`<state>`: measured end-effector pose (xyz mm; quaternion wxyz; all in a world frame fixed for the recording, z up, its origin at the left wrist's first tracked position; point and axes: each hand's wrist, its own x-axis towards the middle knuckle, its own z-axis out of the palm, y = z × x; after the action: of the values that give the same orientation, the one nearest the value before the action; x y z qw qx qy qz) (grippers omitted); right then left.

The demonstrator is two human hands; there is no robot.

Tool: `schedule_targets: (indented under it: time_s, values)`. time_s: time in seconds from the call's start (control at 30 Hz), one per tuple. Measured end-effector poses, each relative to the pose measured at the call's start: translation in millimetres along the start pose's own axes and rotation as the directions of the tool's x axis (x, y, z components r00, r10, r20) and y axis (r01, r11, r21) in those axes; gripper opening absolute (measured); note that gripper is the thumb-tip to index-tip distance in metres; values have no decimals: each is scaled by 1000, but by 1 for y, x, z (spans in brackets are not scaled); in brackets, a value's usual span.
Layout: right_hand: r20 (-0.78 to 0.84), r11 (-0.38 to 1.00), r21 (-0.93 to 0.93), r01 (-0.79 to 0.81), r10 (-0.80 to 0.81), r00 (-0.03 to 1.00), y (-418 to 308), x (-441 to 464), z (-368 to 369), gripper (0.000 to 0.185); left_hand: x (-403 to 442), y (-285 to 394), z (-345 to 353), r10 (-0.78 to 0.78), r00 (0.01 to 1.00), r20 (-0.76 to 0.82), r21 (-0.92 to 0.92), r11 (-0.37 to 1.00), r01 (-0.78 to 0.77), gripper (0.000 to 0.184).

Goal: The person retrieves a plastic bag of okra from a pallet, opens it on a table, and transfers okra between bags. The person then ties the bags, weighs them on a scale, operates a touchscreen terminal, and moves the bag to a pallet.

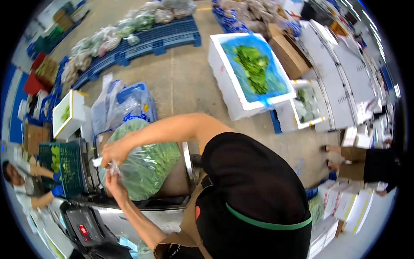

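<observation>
A large clear plastic bag (pixel 151 168) full of green leafy vegetables lies on a metal-edged work surface in front of me. My left hand (pixel 115 183) is closed on the gathered neck of the bag. Just above it, my right hand (pixel 114 153) is also closed at the bag's neck, its arm reaching across over the bag. A small white piece (pixel 97 162) sticks out by the right fingertips; its kind is too small to tell. A scale display (pixel 84 232) with red digits stands near my left forearm.
Beyond the bag are a blue crate (pixel 146 101) with plastic bags and a green crate (pixel 60 168) held by a co-worker in blue gloves (pixel 57 191). A white foam box (pixel 220 77) of greens stands right of centre. Blue pallets (pixel 159 39) lie behind; another person (pixel 371 164) stands at right.
</observation>
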<state>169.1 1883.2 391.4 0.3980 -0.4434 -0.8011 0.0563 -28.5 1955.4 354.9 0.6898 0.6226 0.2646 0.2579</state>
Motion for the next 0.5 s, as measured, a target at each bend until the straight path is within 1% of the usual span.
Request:
schedule_targets:
  time_s: [0.03,0.07,0.1,0.13,0.2,0.23,0.3,0.33,0.37,0.4,0.43,0.47,0.5]
  values:
    - [-42,974,-226,10,-20,999,-10,-1,-2,15,0,3,-16,-3,986,166,55,998,-6,27]
    - [-99,949,-307,71,-106,989,-5,-2,10,16,-3,10,-17,-104,978,179,-165,977,134,31]
    - [-143,912,-389,128,-197,970,2,3,23,17,-3,20,-22,-201,957,207,-372,889,267,35]
    - [-185,876,-460,145,-255,949,-2,4,29,15,-6,34,-7,-219,973,77,-260,937,232,35]
    - [-239,784,-596,171,-377,895,-10,3,36,9,-10,48,30,-188,964,-187,-21,982,187,35]
    - [-280,783,-608,131,-366,888,-12,4,40,7,-5,42,26,-231,966,-116,-117,969,218,34]
    - [-360,787,-613,66,-353,863,-17,10,52,4,18,20,-5,-297,955,11,-303,909,287,33]
    - [-333,848,-511,137,-343,878,-19,7,47,6,26,-13,-36,-105,994,35,-73,991,108,35]
    - [-355,869,-469,160,-351,867,-17,3,48,7,21,-10,-28,-236,972,-23,-342,915,214,37]
    - [-376,888,-410,210,-374,848,-19,4,48,8,17,-3,-17,-276,954,-116,-438,876,200,32]
    - [-299,980,-124,157,-188,936,-39,-2,33,16,10,-3,-18,-263,947,-183,-421,892,166,26]
    - [-410,999,18,28,-19,912,-37,-4,47,24,3,-1,-6,-295,900,-320,-467,876,121,25]
    - [-361,911,368,-185,323,875,-61,-6,35,32,-10,14,14,-140,950,-280,-455,890,-3,25]
